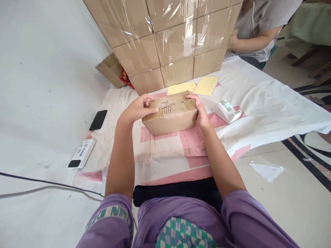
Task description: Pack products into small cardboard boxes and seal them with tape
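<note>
A closed brown cardboard box [170, 122] with clear tape and dark printed marks on top rests on the cloth in front of me. At its left end, my left hand [141, 107] grips the corner, thumb on the top face and fingers curled over the far edge. My right hand [200, 109] is wrapped round the right end, its fingertips at the top far corner. Just beyond the box lie two yellow sheets [206, 86] with small marks. A white device with a small screen [227, 111] sits to the right of my right hand.
A tall stack of taped cardboard boxes [176, 43] stands behind. An open carton [110, 70] with red packets [126, 79] is at its left. Along the wall lie a black phone-like slab [98, 120] and a white device [82, 154]. Another person's hand [232, 41] is beside the stack.
</note>
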A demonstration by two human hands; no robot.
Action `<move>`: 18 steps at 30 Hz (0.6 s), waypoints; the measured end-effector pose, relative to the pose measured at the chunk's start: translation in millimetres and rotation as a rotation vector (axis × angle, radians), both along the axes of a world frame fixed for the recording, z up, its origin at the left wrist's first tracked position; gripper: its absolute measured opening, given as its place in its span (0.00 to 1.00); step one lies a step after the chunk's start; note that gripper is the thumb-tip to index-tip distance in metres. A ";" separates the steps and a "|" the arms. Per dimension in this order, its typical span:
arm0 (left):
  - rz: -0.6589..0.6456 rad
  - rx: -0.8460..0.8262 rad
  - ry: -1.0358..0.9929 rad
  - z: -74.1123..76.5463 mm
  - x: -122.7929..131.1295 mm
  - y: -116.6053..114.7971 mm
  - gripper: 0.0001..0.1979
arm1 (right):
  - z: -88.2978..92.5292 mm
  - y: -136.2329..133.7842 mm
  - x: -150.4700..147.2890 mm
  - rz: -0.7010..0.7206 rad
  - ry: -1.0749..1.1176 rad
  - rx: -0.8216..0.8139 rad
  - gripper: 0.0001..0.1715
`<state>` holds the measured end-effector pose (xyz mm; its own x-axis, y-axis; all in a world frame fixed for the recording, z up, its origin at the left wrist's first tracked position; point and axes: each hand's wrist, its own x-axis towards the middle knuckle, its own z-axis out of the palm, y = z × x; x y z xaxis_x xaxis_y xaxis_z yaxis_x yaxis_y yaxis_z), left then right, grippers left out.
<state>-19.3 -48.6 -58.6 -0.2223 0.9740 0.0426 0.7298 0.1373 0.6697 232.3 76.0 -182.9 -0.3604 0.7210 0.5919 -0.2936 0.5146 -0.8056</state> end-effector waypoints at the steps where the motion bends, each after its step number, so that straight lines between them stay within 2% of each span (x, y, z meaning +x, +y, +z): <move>1: 0.004 -0.013 0.010 1.8 1.2 -0.5 0.23 | 2.2 -2.0 2.1 0.012 -0.016 0.002 0.33; 4: 0.019 -0.050 0.056 7.0 4.3 -0.1 0.24 | 10.2 -8.8 12.0 0.059 -0.124 0.015 0.35; 7: -0.047 -0.069 0.091 11.1 3.6 3.6 0.23 | 17.0 -18.8 26.0 0.080 -0.288 0.076 0.44; 9: -0.134 -0.058 0.120 12.7 1.0 7.9 0.25 | 19.7 -29.2 36.7 0.041 -0.377 0.131 0.46; 11: -0.150 0.061 0.131 12.5 -3.6 13.6 0.26 | 22.1 -42.3 49.5 -0.051 -0.413 0.185 0.44; 13: -0.046 0.283 0.086 8.7 -11.1 20.9 0.24 | 26.4 -55.7 67.1 -0.154 -0.398 0.207 0.42; 15: 0.128 0.481 0.000 -1.5 -21.6 29.8 0.18 | 34.7 -66.8 91.4 -0.242 -0.385 0.196 0.41; 18: 0.325 0.545 -0.072 -32.4 -38.0 46.3 0.10 | 55.0 -74.3 136.7 -0.436 -0.438 0.204 0.36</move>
